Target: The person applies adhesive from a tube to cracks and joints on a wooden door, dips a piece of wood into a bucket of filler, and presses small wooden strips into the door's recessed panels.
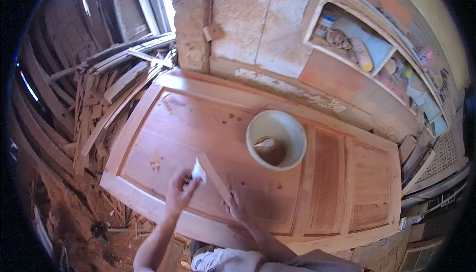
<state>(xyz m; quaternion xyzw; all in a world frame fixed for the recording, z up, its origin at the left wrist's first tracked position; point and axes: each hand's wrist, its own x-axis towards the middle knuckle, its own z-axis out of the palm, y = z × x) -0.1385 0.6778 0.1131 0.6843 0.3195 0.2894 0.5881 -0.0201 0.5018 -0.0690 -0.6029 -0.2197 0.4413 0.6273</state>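
A large panelled wooden door [188,217] lies flat in front of me. Over its left panel, my left hand [180,189] pinches a small white pointed piece [199,171]; whether it is cloth, plastic or a nozzle I cannot make out. My right hand [238,206], just to the right, grips the near end of a thin flat wooden strip [214,174]. The strip's far end comes close to the white piece. Beyond my right hand, a white bucket [299,145] stands on the door, with brown contents and a pale object inside.
Wood shavings [155,163] and small dark bits dot the door. Scrap timber [99,108] is heaped at the left, beside brown ground littered with offcuts. Behind the door rises a stained wall [243,19]. A wall shelf [371,71] at the right holds bottles and odds and ends.
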